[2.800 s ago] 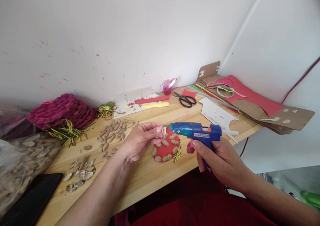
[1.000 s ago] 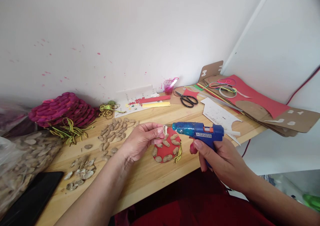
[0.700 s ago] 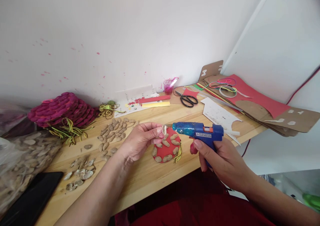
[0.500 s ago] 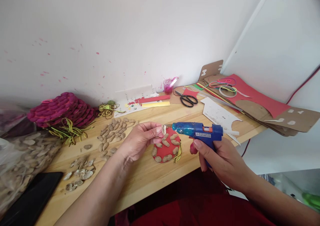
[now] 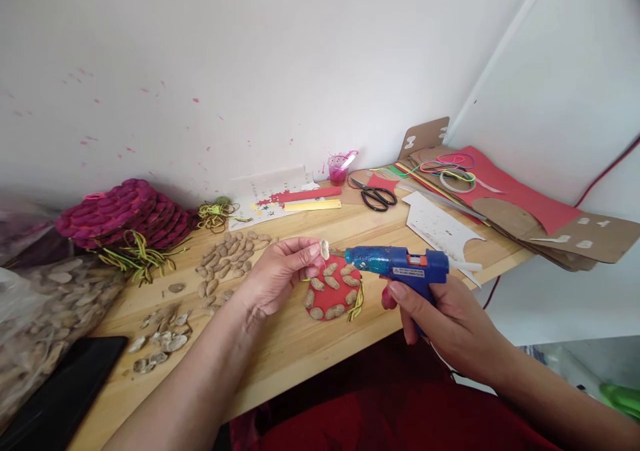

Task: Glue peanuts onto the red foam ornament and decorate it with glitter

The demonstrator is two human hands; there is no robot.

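The right hand (image 5: 453,318) is wrapped around the handle of a blue glue gun (image 5: 400,266), to the right of and partly above the red disc (image 5: 332,296). The left hand (image 5: 273,274), at the disc's upper left, has thumb and fingers pinched on a half peanut shell (image 5: 325,250), its pale hollow visible. The gun's nozzle points at that shell; whether they touch cannot be told. The disc lies on the wooden table (image 5: 280,364), with peanuts (image 5: 331,282) on its face and yellow-green strings (image 5: 357,302) at its right edge.

Well to the disc's left are a black flat slab (image 5: 70,384), broken shells (image 5: 175,342) and a clear bag (image 5: 60,311) of peanuts. Loose peanuts (image 5: 233,248) spread beyond its upper left, a purple stack (image 5: 125,214) farther that way. Behind the disc are scissors (image 5: 379,198) and a pink-stained cup (image 5: 338,170); behind and right, cardboard sheets (image 5: 505,218).
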